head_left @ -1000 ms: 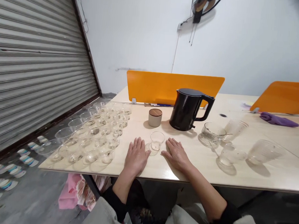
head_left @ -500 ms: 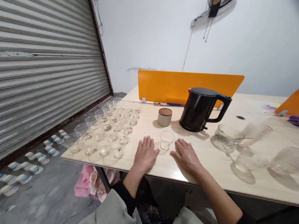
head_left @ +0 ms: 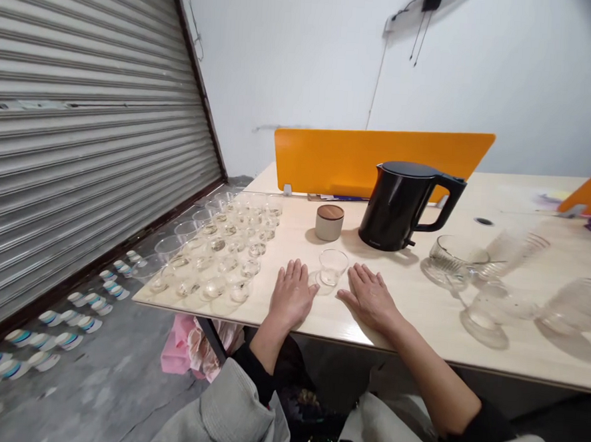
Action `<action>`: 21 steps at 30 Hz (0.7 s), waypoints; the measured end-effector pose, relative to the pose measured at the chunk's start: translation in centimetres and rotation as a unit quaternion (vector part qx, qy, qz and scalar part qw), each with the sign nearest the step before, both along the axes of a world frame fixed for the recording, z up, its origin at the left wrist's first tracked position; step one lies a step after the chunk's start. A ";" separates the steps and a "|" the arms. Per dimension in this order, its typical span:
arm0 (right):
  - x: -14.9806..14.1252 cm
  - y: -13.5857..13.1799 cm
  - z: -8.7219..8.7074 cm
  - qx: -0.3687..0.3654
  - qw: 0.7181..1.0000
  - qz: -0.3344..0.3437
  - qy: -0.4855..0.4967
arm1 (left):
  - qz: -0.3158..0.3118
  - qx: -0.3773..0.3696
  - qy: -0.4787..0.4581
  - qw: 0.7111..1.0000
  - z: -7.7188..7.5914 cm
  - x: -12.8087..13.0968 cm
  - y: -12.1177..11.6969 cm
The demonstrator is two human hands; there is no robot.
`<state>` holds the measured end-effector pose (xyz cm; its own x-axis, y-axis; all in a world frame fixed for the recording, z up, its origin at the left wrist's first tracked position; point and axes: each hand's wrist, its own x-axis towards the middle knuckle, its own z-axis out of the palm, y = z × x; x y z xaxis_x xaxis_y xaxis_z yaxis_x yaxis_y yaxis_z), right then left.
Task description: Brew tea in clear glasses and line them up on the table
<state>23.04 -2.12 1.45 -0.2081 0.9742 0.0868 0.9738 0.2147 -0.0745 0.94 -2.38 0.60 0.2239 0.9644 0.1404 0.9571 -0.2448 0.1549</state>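
Both hands bare, palms down, fingers loosely spread; left hand and right hand lie flat and empty near the front edge of the tabletop; forearms angle inward from dark cuffs.

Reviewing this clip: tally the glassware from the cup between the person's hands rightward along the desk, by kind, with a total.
Small glass cup: 1
Ribbed glass bowl: 1
Glass tumblers lying on their sides: 3
Total: 5
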 end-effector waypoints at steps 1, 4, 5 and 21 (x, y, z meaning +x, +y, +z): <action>-0.1 -0.1 0.1 -0.002 1.000 -0.001 0.001 | 0.000 -0.001 0.001 1.000 0.0 0.0 0.0; -0.2 -0.2 0.4 -0.009 1.000 0.000 0.003 | 0.001 -0.006 0.008 1.000 0.0 0.0 0.0; -0.2 -0.3 0.5 -0.013 1.000 0.003 0.002 | 0.002 -0.008 0.011 1.000 0.1 0.0 0.0; 2.6 -0.8 0.2 -0.018 1.000 0.024 0.005 | -0.001 -0.017 0.010 1.000 0.1 -0.1 -0.1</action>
<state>25.60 -2.89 1.65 -0.2532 0.9659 0.0546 0.9619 0.2574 -0.0920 0.81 -2.44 0.69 0.2277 0.9682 0.1038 0.9597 -0.2412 0.1440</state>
